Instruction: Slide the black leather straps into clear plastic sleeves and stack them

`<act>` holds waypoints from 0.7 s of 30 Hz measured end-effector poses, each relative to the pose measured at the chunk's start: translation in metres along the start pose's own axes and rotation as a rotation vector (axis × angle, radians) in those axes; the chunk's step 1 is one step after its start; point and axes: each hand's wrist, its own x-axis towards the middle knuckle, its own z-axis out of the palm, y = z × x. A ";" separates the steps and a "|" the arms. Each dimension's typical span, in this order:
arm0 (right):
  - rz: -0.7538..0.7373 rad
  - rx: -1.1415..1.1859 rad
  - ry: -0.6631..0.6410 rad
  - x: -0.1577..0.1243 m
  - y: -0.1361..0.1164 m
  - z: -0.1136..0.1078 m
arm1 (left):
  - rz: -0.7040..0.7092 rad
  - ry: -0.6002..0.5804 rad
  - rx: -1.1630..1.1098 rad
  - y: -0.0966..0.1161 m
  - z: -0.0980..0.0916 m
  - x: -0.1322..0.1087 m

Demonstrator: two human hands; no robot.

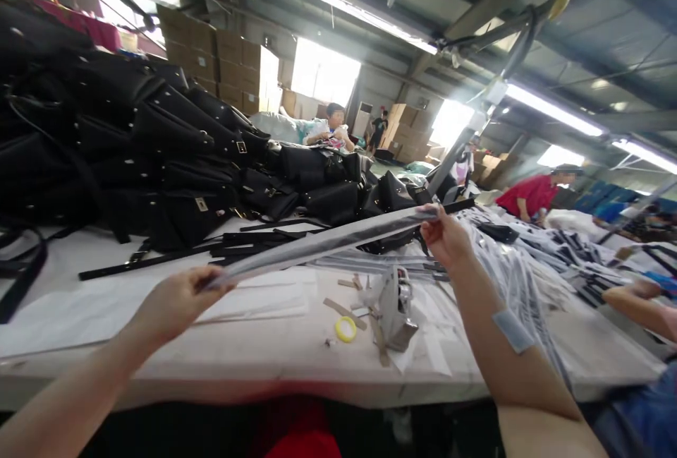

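Note:
My left hand (177,300) is closed on the near end of a long, narrow grey strap in a clear sleeve (322,243). My right hand (447,236) pinches its far end, so the strap hangs stretched above the white table (254,352). Under it lie loose black straps (248,240) and a pile of sleeved straps (508,267) to the right. A grey patch (512,331) is stuck on my right forearm.
A big heap of black bags (159,154) fills the table's left and back. A metal tape dispenser (394,306), a yellow tape ring (345,329) and paper scraps lie near the front. Another person's arm (642,306) reaches in at right. Other people work beyond, by cardboard boxes (222,63).

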 end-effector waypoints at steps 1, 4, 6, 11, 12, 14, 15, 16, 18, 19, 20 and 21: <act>0.004 -0.012 0.058 0.010 -0.001 -0.018 | 0.083 0.039 0.071 0.020 -0.008 0.022; 0.028 -0.123 0.347 0.037 -0.001 -0.067 | 0.367 0.159 0.235 0.085 -0.015 0.080; 0.051 -0.211 0.553 0.047 0.000 -0.099 | 0.425 0.229 0.285 0.115 -0.002 0.105; 0.044 -0.321 0.845 0.024 0.015 -0.173 | 0.553 -0.046 0.497 0.100 0.068 0.096; 0.041 -0.333 0.869 0.013 0.023 -0.182 | 0.535 -0.130 0.519 0.087 0.082 0.087; 0.052 -0.348 0.840 -0.011 0.045 -0.189 | 0.479 -0.224 0.549 0.062 0.108 0.071; 0.065 -0.350 0.794 -0.024 0.058 -0.189 | 0.453 -0.245 0.557 0.052 0.120 0.065; 0.077 -0.348 0.726 -0.035 0.072 -0.185 | 0.434 -0.256 0.560 0.044 0.130 0.061; 0.091 -0.341 0.582 -0.057 0.096 -0.172 | 0.416 -0.269 0.546 0.034 0.147 0.056; 0.093 -0.340 0.521 -0.066 0.106 -0.164 | 0.414 -0.277 0.532 0.032 0.153 0.055; 0.092 -0.345 0.478 -0.073 0.114 -0.155 | 0.413 -0.287 0.512 0.031 0.157 0.054; 0.088 -0.358 0.444 -0.079 0.119 -0.146 | 0.411 -0.295 0.487 0.031 0.160 0.054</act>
